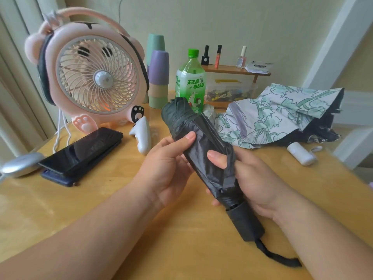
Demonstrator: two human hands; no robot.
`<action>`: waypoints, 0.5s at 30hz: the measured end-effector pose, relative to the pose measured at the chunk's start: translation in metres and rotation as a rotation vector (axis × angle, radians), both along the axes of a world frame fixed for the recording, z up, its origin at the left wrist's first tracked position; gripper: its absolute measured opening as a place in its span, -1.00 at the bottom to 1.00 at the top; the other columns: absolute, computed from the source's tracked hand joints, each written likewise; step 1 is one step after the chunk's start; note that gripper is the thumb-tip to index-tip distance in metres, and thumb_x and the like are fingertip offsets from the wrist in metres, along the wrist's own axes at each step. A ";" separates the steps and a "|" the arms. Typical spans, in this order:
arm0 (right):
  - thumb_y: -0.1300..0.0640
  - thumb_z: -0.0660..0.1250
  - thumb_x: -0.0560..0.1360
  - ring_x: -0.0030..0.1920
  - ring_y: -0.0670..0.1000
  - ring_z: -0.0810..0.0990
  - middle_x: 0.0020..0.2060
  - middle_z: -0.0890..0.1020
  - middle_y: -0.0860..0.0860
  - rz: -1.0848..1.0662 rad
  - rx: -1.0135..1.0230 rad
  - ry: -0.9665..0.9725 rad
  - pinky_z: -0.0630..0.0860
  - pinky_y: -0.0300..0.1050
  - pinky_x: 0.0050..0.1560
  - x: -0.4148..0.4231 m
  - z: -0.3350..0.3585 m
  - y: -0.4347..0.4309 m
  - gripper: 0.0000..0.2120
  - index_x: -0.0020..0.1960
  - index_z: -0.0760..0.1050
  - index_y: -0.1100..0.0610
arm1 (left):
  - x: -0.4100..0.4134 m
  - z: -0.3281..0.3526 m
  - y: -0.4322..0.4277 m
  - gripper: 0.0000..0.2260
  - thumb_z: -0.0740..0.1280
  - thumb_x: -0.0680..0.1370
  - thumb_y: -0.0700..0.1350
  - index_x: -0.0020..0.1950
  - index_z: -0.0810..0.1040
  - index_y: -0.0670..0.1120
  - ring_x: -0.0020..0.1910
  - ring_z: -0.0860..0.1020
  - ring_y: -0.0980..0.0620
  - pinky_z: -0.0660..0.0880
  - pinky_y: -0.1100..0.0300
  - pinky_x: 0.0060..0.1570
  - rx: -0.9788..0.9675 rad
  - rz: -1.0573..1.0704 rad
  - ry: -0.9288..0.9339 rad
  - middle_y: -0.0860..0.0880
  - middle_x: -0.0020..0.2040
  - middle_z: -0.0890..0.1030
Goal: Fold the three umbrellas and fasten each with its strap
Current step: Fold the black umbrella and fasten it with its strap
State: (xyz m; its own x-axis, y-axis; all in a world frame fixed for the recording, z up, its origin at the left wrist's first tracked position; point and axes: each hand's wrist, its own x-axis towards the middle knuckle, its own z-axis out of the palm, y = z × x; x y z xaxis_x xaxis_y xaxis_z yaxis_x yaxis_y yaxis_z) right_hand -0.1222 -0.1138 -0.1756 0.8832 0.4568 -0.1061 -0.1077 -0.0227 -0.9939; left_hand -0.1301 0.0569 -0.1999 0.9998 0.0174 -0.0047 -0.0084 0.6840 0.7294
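Note:
I hold a collapsed black umbrella (203, 136) slantwise above the wooden table (181, 249), its handle (245, 223) toward me and a wrist cord trailing from it. My left hand (168, 168) pinches the loose black fabric at mid-length, thumb on top. Lower down, near the handle, my right hand (254, 182) grips the bunched canopy, thumb across the front. A floral white and green umbrella (282, 112) lies partly open at the right, with its white handle (300, 154) on the table. I see no third umbrella.
A pink bear-shaped fan (88, 75) stands at the back left. Two stacked phones (80, 152) and a silver mouse (20, 164) lie left. Behind the umbrella are a green bottle (190, 77), stacked cups (158, 71), a white shoe-shaped object (142, 136) and a small shelf (232, 70).

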 end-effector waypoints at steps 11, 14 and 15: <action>0.35 0.41 0.54 -0.40 -0.01 0.58 -0.36 0.66 0.04 -0.431 0.157 -0.402 0.58 -0.20 -0.27 0.018 0.002 -0.017 -0.85 -0.11 0.69 0.15 | -0.002 0.001 -0.001 -0.41 0.47 0.49 -0.19 0.44 0.39 -0.39 0.33 0.53 -0.36 0.48 -0.26 0.31 -0.016 0.036 0.027 -0.40 0.33 0.53; 0.43 0.39 0.52 -0.36 0.00 0.59 -0.35 0.63 0.07 -0.433 0.238 -0.314 0.59 -0.13 -0.23 0.022 0.007 -0.022 -0.86 -0.08 0.67 0.24 | -0.002 -0.002 0.000 -0.50 0.44 0.52 -0.17 0.40 0.46 -0.35 0.33 0.53 -0.35 0.46 -0.28 0.34 -0.021 -0.015 0.055 -0.38 0.34 0.53; 0.44 0.38 0.51 -0.33 0.00 0.59 -0.34 0.62 0.06 -0.433 0.259 -0.294 0.59 -0.12 -0.22 0.022 0.009 -0.024 -0.87 -0.06 0.66 0.26 | -0.003 -0.002 0.000 -0.56 0.42 0.55 -0.17 0.37 0.50 -0.35 0.28 0.57 -0.35 0.50 -0.27 0.29 -0.017 -0.032 0.068 -0.38 0.31 0.56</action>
